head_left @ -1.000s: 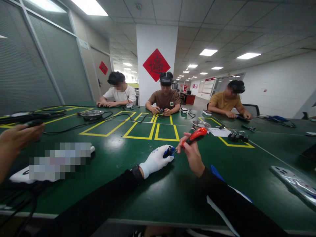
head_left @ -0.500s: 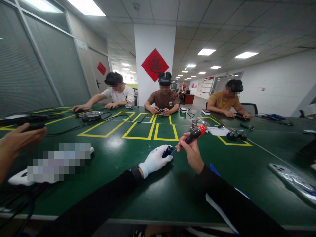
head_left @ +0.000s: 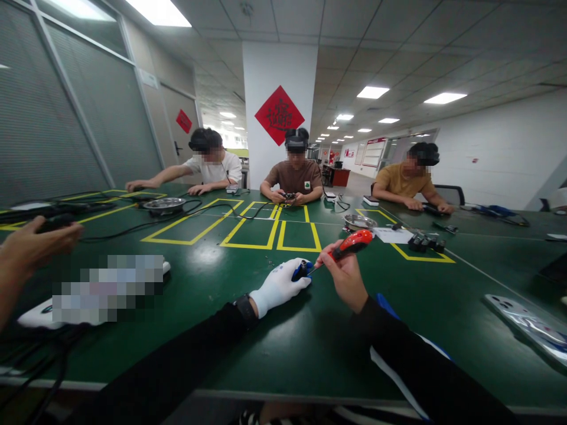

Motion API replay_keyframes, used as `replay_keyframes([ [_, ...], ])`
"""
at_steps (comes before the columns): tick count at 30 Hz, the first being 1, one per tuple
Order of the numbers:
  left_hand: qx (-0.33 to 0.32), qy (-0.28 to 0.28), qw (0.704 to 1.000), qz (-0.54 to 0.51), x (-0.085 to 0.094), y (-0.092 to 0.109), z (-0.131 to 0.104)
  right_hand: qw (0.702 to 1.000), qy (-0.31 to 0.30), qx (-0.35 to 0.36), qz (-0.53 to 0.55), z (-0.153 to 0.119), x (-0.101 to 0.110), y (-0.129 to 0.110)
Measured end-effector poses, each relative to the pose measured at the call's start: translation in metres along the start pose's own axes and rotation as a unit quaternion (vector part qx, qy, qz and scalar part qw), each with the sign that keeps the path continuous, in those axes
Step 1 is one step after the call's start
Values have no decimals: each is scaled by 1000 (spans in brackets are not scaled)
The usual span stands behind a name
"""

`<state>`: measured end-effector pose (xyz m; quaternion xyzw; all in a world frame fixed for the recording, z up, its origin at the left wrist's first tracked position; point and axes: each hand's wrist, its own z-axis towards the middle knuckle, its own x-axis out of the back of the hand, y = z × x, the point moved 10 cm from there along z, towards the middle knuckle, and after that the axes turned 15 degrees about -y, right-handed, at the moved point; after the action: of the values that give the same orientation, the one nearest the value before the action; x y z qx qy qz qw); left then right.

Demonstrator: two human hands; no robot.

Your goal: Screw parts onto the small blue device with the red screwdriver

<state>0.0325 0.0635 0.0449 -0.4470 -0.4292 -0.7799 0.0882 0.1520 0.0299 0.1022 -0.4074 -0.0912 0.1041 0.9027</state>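
Note:
My left hand, in a white glove with blue fingertips, is closed around a small black part with a metal ring on top. The rest of that part is hidden by the glove. My bare right hand grips a red-and-black screwdriver by its handle. The thin shaft slants down to the left, and its tip meets the black part or lies right beside it; I cannot tell which. A few tiny screw-like bits lie on the green table beyond my left hand.
A blue-and-white glove lies partly under my right forearm. Phones rest at left and right. Farther off are a metal bowl, white paper and several black parts. A neighbour's hand reaches in at left; three people sit opposite.
The screwdriver handle has turned in my right hand, showing more red now. My left hand stays in place around the black part. The far-left person's hand has shifted slightly left.

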Motion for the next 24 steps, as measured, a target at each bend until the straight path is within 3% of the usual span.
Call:
replay_keyframes([
  [8,-5,-2,1000,3,-1,1,-1,999,15,30,-15,-9,-2,-2],
  [17,0,1,1000,4,-2,-2,0,986,8,14,-164,-2,3,-17],
  [20,6,-1,1000,0,-2,-5,0,979,8,-22,-202,-1,7,-13],
  [24,-4,-20,1000,1,-5,-7,3,986,-16,-76,-149,-2,5,5],
])
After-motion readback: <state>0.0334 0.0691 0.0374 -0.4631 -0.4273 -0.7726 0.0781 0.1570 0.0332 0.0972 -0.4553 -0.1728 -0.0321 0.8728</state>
